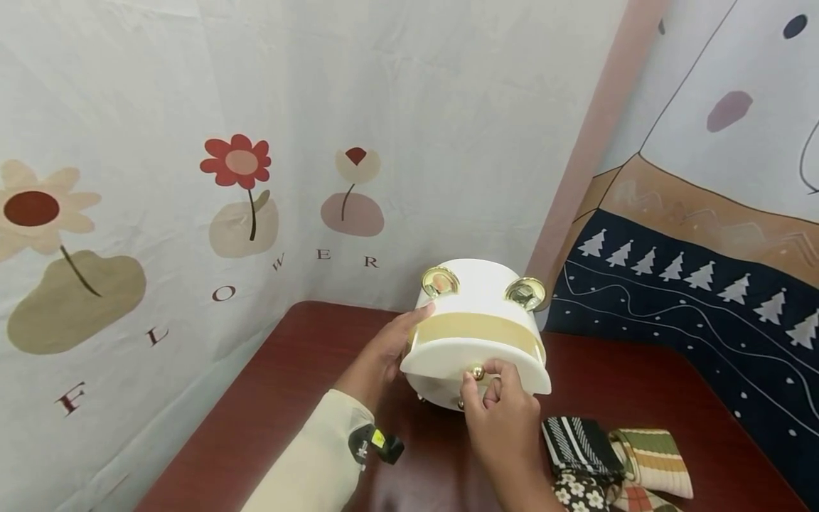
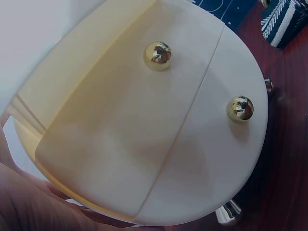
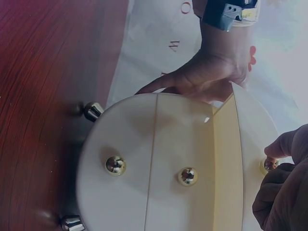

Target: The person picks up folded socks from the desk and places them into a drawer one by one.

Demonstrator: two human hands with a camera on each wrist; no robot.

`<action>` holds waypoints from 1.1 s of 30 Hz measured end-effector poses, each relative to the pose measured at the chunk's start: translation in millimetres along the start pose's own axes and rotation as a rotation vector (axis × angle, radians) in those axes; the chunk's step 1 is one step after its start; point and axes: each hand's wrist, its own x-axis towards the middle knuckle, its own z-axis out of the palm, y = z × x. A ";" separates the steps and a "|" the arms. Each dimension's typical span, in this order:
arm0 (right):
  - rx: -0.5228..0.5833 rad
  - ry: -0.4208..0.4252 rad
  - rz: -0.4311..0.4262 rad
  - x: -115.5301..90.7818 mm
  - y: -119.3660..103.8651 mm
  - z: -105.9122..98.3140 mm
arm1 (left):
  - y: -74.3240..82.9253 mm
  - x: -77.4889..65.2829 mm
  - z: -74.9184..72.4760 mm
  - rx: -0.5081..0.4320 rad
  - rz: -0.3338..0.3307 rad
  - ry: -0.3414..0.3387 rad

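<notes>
Cabinet (image 1: 477, 302), white, rounded and small, is set towards the far edge of the dark red table (image 1: 320, 348). Its top drawer (image 1: 438, 359) is pulled partly out, and the gold knob (image 1: 478, 372) is pinched between the thumb and a finger of the right hand (image 1: 504, 411). The cabinet's side is touched by the left hand (image 1: 382, 350), spread rather than clenched. Patterned folded cloths (image 1: 655, 455) are laid near the right forearm.
</notes>
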 end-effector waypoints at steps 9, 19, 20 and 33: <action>-0.017 0.017 -0.058 -8.7 -0.3 -7.1 | -2.6 0.1 -2.3 -0.035 0.007 -0.025; -0.032 0.006 -0.062 -11.6 -0.1 -10.0 | -3.8 0.1 -1.8 -0.071 0.006 -0.009; -0.035 0.005 -0.063 -11.6 -0.3 -10.0 | -4.1 0.6 -1.9 -0.069 0.007 -0.005; -0.033 0.016 -0.078 -13.9 0.2 -12.0 | -5.3 1.3 -1.9 -0.036 -0.028 0.093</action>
